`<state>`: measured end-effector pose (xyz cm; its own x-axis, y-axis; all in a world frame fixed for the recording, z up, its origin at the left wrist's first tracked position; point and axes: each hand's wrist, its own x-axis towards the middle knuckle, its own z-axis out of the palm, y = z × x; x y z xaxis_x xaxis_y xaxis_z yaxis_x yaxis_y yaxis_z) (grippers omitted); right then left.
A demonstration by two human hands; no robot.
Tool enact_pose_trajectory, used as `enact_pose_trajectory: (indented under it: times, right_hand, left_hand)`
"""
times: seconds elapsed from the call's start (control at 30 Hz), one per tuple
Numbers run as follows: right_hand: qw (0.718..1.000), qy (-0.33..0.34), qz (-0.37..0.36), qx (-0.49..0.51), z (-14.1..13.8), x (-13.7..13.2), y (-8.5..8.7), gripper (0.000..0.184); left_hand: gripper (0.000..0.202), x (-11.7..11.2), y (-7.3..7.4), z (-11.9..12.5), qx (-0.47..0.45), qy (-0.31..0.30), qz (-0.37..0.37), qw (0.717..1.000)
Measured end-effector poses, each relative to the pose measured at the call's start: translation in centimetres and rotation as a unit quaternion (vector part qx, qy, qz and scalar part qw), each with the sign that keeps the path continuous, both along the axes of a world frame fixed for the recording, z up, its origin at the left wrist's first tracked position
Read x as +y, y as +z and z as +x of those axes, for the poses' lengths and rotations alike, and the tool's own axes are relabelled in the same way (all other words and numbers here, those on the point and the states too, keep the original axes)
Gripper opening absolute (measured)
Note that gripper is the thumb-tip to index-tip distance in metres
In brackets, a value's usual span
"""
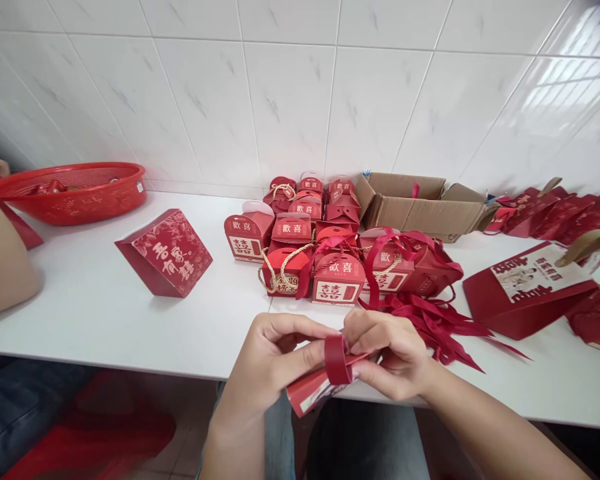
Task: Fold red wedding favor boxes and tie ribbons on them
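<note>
Over the table's front edge, my two hands hold a red gift box [314, 389] with a pale printed panel, tilted. My left hand [285, 357] is closed on its left side, thumb pressed near a dark red looped strap [336, 360] at the top. On the other side, the fingers of my right hand [390, 347] pinch the box beside the loop. What lies under those fingertips is hidden. Dark red ribbons [445, 323] lie loose just right of my right hand. Several small red boxes [337, 280] with cord handles stand grouped beyond my hands.
A red gift bag-shaped box [167, 253] stands alone at left. Behind it is a red plastic basket [95, 203] with small items. An open cardboard carton [420, 207] sits by the tiled wall. More red boxes [525, 287] fill the right side. A tan bag [3, 247] stands far left.
</note>
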<state>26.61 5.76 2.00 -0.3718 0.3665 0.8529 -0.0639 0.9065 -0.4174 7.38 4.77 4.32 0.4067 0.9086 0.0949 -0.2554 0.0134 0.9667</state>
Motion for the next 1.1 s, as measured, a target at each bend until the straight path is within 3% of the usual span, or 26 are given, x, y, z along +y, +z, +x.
enact_pose_trajectory:
  times: [0.23,0.87,1.1]
  right_hand:
    - [1.000,0.005,-0.003,0.006,0.02,-0.02,-0.38,0.010]
    - [1.000,0.002,0.001,0.011,-0.06,0.15,-0.17,0.010]
    - [1.000,0.003,-0.008,0.021,-0.05,0.23,-0.33,0.010]
  left_hand:
    - [0.006,-0.02,0.19,-0.18,0.009,-0.011,0.041,0.999]
    - [0.005,0.22,0.09,-0.35,0.037,-0.022,0.055,0.998]
    - [0.017,0.16,0.29,-0.32,0.036,-0.042,0.054,0.997]
